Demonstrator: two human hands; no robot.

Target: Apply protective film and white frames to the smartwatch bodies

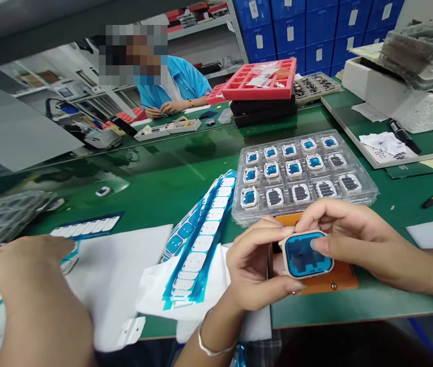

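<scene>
My left hand [256, 262], with a metal bangle on its wrist, and my right hand [354, 237] both grip a square beige-framed module [306, 255] covered with blue film. My right thumb presses on the film. Under the module lies an orange-brown plate [339, 280]. Just behind it stands a clear plastic tray [247, 216] holding several similar modules in rows, some blue, some showing dark pads. Left of my left hand lie strips of white blue-edged labels [205, 244] on a white sheet [117, 285].
A co-worker's hand [29, 270] rests over the labels at the lower left. Across the green table, another person in a blue smock [178, 86] works beside a red tray [258, 79] on black boxes. A white foam box [392, 97] stands at the right, with blue bins behind.
</scene>
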